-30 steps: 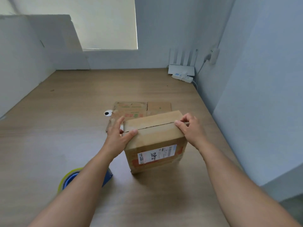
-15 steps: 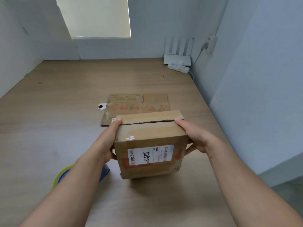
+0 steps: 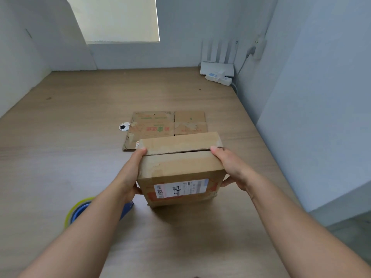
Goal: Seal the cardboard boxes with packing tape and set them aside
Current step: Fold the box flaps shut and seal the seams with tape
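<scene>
A small cardboard box point(image 3: 180, 165) with a white shipping label on its near face sits at the middle of the wooden table point(image 3: 60, 157). Its two top flaps are folded down with an open seam between them. My left hand point(image 3: 131, 173) grips the box's left side, thumb under the near corner. My right hand point(image 3: 230, 169) grips the right side the same way. A roll of packing tape on a blue dispenser point(image 3: 80, 211) lies near left, partly hidden by my left forearm.
A flattened cardboard box point(image 3: 160, 125) lies just behind the held box. A round cable hole point(image 3: 124, 126) is to its left. A white router point(image 3: 216, 67) and power strip point(image 3: 217, 78) sit in the far right corner. Walls close in on the right.
The box has been turned so its labelled face points squarely at me. Both hands moved from the top flaps down to the box's sides.
</scene>
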`<action>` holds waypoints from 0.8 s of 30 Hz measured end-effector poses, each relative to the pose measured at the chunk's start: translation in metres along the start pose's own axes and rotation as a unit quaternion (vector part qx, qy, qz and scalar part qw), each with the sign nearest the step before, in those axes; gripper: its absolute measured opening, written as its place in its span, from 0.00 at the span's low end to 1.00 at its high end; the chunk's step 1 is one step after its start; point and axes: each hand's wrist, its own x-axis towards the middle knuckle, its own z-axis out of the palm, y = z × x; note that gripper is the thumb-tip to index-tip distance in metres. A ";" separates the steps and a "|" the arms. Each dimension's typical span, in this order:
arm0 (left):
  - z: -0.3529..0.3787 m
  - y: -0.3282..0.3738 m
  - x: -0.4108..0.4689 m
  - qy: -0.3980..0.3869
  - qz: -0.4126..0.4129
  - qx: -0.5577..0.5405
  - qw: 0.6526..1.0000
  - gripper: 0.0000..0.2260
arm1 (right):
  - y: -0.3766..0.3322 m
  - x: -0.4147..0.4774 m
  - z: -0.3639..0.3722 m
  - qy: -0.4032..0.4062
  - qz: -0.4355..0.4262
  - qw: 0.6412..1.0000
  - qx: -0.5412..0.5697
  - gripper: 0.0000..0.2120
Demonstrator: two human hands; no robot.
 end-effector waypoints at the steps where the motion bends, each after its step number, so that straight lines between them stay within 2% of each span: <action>1: -0.002 -0.006 -0.003 -0.003 -0.014 0.006 1.000 0.17 | 0.003 -0.004 0.000 -0.008 0.008 1.000 -0.009 0.19; 6: -0.009 -0.045 -0.018 -0.028 -0.089 -0.019 0.996 0.27 | 0.024 -0.021 0.010 -0.031 0.050 0.997 -0.046 0.20; 9: -0.007 -0.048 -0.018 -0.011 -0.046 -0.021 0.999 0.24 | 0.027 -0.024 0.010 -0.012 0.024 0.999 -0.023 0.19; 12: -0.004 -0.033 -0.013 -0.012 0.034 -0.057 0.998 0.18 | 0.023 -0.018 0.007 0.043 -0.071 0.996 -0.011 0.16; 14: -0.001 -0.024 -0.009 -0.017 0.060 -0.053 0.997 0.18 | 0.022 -0.009 0.009 0.055 -0.091 0.994 -0.005 0.15; 18: -0.002 -0.043 -0.008 -0.010 0.020 -0.035 0.999 0.20 | 0.040 0.001 0.022 0.043 -0.079 0.995 -0.046 0.14; 24: -0.009 -0.049 -0.006 -0.032 0.049 -0.015 0.998 0.19 | 0.061 0.002 0.030 0.051 -0.089 0.994 -0.047 0.24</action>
